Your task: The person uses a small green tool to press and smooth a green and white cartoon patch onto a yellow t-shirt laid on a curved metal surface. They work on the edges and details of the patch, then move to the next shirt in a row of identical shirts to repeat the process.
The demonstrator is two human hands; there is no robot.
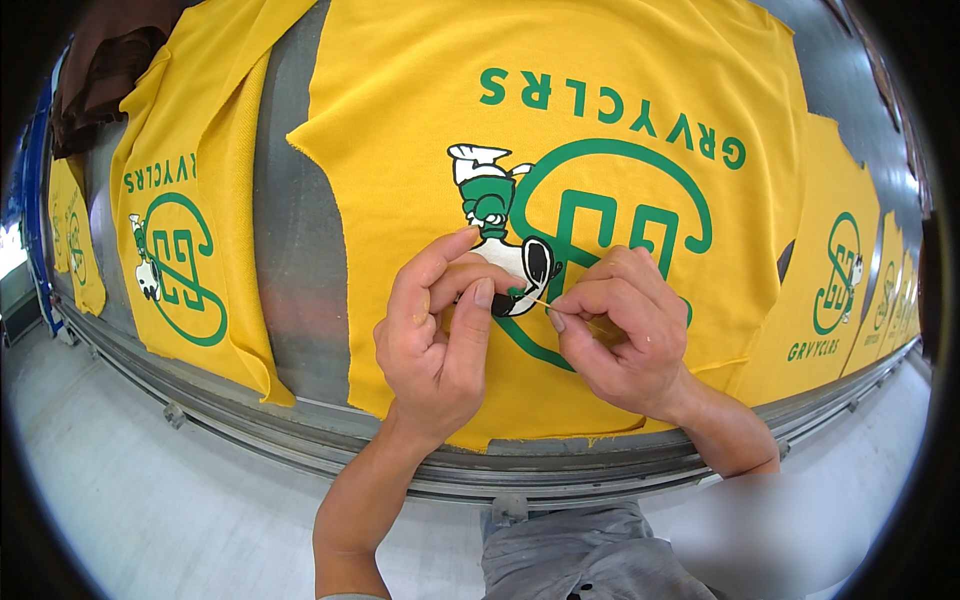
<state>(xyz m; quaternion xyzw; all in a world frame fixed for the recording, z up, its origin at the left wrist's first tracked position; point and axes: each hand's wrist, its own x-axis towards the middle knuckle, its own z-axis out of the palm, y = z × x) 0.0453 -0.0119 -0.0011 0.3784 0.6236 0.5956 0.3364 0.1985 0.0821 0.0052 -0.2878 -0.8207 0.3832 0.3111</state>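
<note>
The person's right hand (625,335), thumb and forefinger pinching a thin pale-yellow strand (542,303), is nearer it than the curled left hand (435,335), whose grip cannot be told, the strand slanting leftward and slightly away above the yellow cloth panel's (400,170) black-and-white printed figure (508,260).

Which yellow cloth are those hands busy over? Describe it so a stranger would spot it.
Find the long grey table. The yellow cloth is the broad piece in the middle, printed with a green emblem and a cartoon figure. Unlike the similar pieces on either side, it has the left hand and right hand over it.
</note>
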